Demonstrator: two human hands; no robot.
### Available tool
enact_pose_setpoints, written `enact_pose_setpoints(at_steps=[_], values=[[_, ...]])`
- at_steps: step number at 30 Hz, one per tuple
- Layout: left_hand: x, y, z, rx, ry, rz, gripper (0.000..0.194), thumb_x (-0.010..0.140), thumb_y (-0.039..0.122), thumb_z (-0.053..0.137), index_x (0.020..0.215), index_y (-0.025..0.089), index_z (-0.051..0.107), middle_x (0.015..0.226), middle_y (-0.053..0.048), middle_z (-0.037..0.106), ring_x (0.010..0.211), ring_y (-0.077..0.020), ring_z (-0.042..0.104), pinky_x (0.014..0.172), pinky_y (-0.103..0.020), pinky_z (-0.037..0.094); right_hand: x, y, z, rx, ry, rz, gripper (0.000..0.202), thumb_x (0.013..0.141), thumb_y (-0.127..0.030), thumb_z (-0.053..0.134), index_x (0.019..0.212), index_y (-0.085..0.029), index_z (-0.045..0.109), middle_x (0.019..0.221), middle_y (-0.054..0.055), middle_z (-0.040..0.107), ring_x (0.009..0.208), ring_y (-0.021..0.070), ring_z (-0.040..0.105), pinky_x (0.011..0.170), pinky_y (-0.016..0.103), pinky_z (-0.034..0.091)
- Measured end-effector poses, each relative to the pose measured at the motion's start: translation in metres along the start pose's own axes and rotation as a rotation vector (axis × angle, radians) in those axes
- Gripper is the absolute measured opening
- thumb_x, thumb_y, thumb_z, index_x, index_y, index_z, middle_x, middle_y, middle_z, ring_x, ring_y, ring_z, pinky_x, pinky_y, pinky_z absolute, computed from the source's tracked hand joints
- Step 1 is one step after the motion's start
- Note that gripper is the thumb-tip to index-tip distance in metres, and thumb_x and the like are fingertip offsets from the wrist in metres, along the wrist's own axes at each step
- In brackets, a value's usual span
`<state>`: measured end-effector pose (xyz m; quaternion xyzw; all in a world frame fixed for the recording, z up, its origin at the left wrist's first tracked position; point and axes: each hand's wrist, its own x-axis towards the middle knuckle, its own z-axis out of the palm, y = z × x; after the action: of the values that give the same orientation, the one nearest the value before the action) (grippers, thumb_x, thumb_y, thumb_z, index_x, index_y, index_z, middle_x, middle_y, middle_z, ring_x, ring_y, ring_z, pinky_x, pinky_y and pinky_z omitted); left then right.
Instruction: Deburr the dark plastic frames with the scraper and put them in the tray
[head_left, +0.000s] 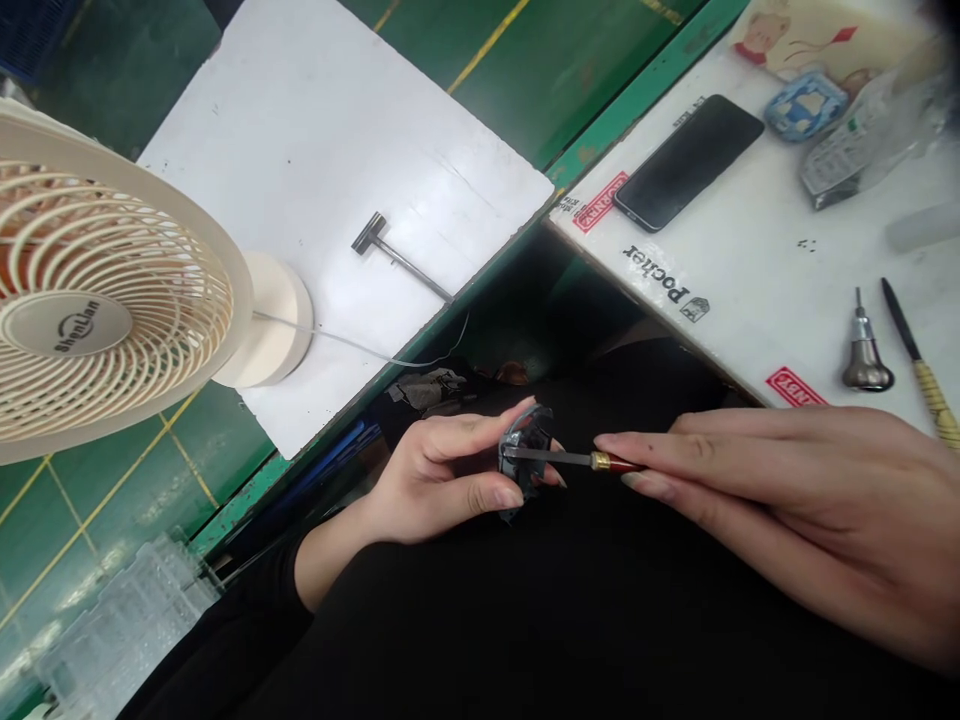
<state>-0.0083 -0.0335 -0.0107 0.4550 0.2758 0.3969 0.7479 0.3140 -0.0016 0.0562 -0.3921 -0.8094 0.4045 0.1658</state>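
Your left hand [442,470] reaches in from the lower left, wrist bent, thumb and curled fingers pinched around a small dark part [525,455] held low over your black-clad lap, just below the counter [750,270] edge. The part looks angular, grey-black and faintly glossy; its exact shape is hard to tell. Your right hand [787,510] comes in from the right, fingers stretched long and nearly flat, closed on a slim tool [577,459] with a red handle, a brass collar and a thin steel shaft. The shaft lies level and its tip meets the part between your left fingertips.

On the white counter to the right lie a black phone [688,160] face up, a pear-shaped metal-handled pick [866,350] and a dark-tipped tool with a yellow grip [919,355]. To the left, a cream plastic desk fan [97,290] with a ribbed grille stands on a white board [322,130], where a small T-shaped metal key [394,253] rests.
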Motion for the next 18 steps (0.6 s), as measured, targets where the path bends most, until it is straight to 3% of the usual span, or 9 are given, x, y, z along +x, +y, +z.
enact_pose_setpoints(at_steps=[8,13,18], values=[[0.007,0.005,0.005,0.024,0.074,0.042,0.065,0.106,0.018,0.091,0.166,0.038,0.075,0.15,-0.017,0.087,0.117,-0.0332,0.092,0.101,-0.041,0.074,-0.001,0.002,0.006,0.011,0.029,0.012,0.034,0.125,-0.033,0.063,0.152,-0.042,0.081,0.116,-0.004,0.09,0.091,0.0187,0.087,0.078,0.027,0.069],[0.01,0.007,0.006,0.061,0.116,0.043,0.056,0.106,0.019,0.091,0.16,0.032,0.081,0.147,-0.017,0.088,0.119,-0.0331,0.092,0.101,-0.04,0.074,0.002,0.004,0.01,0.019,0.049,0.014,0.034,0.124,-0.032,0.064,0.152,-0.042,0.08,0.125,-0.007,0.091,0.099,0.0169,0.089,0.091,0.024,0.071],[0.011,0.004,0.005,0.046,0.143,0.101,0.061,0.106,0.019,0.091,0.164,0.035,0.078,0.15,-0.015,0.087,0.124,-0.031,0.091,0.109,-0.041,0.072,0.011,-0.003,0.011,0.026,0.091,-0.006,0.029,0.124,-0.028,0.064,0.143,-0.038,0.083,0.116,-0.008,0.092,0.091,0.0118,0.088,0.082,0.016,0.069]])
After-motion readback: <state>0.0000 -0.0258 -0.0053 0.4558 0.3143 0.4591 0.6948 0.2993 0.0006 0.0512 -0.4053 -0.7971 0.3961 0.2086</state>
